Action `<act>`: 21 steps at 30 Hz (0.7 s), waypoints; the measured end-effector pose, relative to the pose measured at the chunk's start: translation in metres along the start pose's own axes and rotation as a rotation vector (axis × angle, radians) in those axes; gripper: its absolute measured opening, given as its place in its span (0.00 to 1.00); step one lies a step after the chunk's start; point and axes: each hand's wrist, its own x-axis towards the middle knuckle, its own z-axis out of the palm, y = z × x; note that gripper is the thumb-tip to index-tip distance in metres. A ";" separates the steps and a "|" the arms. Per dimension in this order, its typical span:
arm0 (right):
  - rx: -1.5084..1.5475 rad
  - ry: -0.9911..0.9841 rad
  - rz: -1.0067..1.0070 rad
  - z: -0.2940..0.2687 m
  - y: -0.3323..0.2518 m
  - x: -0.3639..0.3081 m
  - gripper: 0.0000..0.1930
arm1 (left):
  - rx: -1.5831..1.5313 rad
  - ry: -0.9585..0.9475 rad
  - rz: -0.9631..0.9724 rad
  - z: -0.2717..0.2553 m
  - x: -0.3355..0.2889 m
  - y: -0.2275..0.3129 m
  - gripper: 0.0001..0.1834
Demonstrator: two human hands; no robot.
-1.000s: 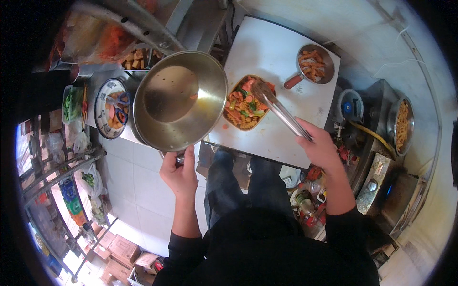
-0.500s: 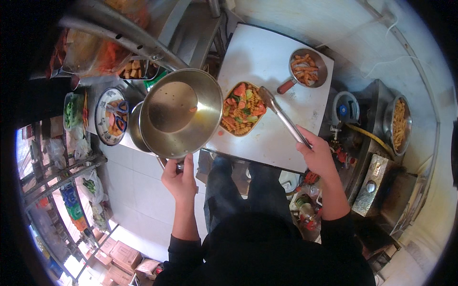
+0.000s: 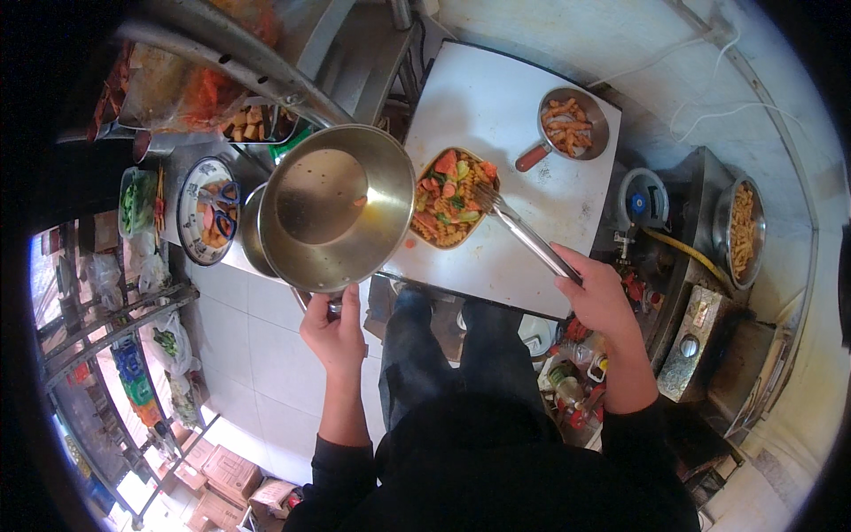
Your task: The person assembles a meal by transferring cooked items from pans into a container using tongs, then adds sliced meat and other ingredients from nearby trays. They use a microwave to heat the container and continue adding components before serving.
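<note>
My left hand point(image 3: 338, 330) is closed on the handle of a wide steel frying pan point(image 3: 308, 197). The pan is tilted, its inside facing up toward me, with oily streaks and a small orange scrap left in it. In my right hand point(image 3: 601, 291) is a pair of metal tongs point(image 3: 534, 241), whose toothed end rests at the right edge of a food container. That rounded container holds spiral pasta point(image 3: 452, 197) with green leaves and pinkish-red pieces, and stands just right of the pan's rim on a white table point(image 3: 541, 213).
A small saucepan point(image 3: 574, 124) of fried sticks sits at the table's far right. To the left are a patterned plate point(image 3: 206, 248) with scissors point(image 3: 229, 213) and a tub of greens point(image 3: 137, 202). A gas burner point(image 3: 642, 202) and a steel bowl of fries point(image 3: 743, 230) stand at right.
The tongs have turned in my right hand, so the toothed face of their end now shows, and that hand has shifted slightly right and down. The pan has barely moved.
</note>
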 end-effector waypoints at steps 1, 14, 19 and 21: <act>-0.010 0.003 -0.008 0.000 -0.002 -0.002 0.27 | -0.007 0.001 -0.003 0.000 0.000 0.000 0.08; 0.512 -0.156 0.064 -0.075 0.012 -0.067 0.28 | -0.012 -0.352 -0.183 0.017 -0.043 -0.018 0.17; 0.313 -0.149 -0.048 -0.068 0.078 -0.088 0.29 | 0.072 -0.624 -0.080 0.098 -0.099 -0.017 0.15; 0.243 -0.038 -0.041 -0.030 0.108 -0.078 0.30 | 0.144 -0.700 -0.037 0.136 -0.112 -0.025 0.19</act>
